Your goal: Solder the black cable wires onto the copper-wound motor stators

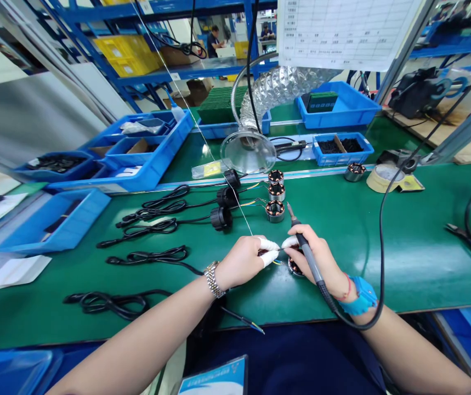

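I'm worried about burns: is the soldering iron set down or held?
Held: the soldering iron is gripped in the right hand, its tip pointing forward.

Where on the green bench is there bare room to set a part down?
Widest is the green bench between the soldering iron cord and the pliers. A smaller patch lies between the column of three copper-wound rings and the lone ring to the right. Crowded: left of the left hand, with black cables, and along the back, with blue bins.
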Available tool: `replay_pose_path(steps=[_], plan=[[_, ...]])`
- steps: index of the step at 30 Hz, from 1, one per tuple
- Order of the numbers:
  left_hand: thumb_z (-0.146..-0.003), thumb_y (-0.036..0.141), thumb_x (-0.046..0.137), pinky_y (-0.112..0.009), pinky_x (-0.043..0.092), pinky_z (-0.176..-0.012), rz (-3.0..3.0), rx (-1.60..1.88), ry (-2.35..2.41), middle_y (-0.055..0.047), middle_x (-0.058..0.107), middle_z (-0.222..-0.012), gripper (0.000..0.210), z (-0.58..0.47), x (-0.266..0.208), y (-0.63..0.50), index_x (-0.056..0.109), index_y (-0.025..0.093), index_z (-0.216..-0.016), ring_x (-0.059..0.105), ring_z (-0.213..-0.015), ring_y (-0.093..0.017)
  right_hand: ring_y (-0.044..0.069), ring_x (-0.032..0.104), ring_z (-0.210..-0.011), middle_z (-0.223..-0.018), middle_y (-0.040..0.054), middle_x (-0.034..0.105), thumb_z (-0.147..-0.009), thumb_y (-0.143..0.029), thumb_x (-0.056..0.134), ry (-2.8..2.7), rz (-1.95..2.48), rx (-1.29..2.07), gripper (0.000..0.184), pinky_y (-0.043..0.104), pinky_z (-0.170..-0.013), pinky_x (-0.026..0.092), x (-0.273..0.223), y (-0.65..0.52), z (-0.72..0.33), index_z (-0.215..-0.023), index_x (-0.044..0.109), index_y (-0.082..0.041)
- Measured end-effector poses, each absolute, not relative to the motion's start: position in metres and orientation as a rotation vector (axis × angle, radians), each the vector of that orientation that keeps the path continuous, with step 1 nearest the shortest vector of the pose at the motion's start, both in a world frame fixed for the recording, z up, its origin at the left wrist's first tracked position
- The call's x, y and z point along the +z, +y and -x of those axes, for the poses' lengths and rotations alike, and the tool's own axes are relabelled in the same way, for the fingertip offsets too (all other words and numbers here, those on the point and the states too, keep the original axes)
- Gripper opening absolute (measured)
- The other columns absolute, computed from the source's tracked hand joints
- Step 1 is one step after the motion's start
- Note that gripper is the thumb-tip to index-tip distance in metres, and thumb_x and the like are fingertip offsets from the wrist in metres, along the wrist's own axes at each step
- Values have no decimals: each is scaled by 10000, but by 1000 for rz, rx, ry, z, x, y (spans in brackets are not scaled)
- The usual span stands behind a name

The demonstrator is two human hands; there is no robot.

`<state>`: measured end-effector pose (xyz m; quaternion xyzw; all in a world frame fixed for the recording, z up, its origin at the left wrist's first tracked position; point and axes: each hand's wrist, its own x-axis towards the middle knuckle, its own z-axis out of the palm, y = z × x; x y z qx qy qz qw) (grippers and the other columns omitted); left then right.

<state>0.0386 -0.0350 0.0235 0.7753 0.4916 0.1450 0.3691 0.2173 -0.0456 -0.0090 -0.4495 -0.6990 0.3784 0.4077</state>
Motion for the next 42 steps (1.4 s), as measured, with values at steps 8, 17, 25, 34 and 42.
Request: replay_pose_path(steps=[8, 17, 25, 34, 42], plan=[[-833, 239, 425, -236, 399, -643, -2147, 292, 1222, -27, 588, -749, 233, -40, 29, -34, 644, 159, -822, 521, -675, -140, 91, 489, -512, -639, -41, 520, -773, -149, 474, -1835, 1225, 706, 261, 205, -530, 408, -12, -47, -208, -1017, 408, -214], [-772, 214, 526, -224, 430, -693, -2054, 321, 1096, -25, 573, -825, 87, -18, 30, -33, 580, 152, -800, 546, -726, -125, 128, 517, -768, -847, 20, 545, -735, -72, 502, -2069, 963, 701, 315, 252, -707, 434, -5, -54, -234, -1017, 464, -209], [-792, 240, 502, -212, 400, -615, -2066, 324, 1170, -18, 565, -750, 143, -29, 30, -38, 608, 149, -762, 515, -653, -113, 140, 466, -719, -810, 33, 518, -753, -66, 426, -2074, 910, 506, 314, 262, -652, 430, -23, -52, -219, -1039, 450, -195], [-810, 280, 503, -218, 401, -643, -2106, 369, 1180, -9, 578, -714, 191, -41, 26, -34, 665, 181, -797, 521, -670, -123, 132, 501, -735, -835, 31, 517, -785, -100, 440, -2003, 980, 481, 290, 252, -674, 455, -25, -55, -219, -1055, 425, -206], [-781, 276, 536, -212, 414, -616, -2022, 334, 1189, -18, 601, -759, 169, -36, 27, -35, 649, 154, -811, 536, -651, -119, 113, 555, -707, -850, 22, 561, -746, -127, 516, -1926, 981, 604, 356, 239, -660, 468, -21, -55, -221, -1074, 410, -216]])
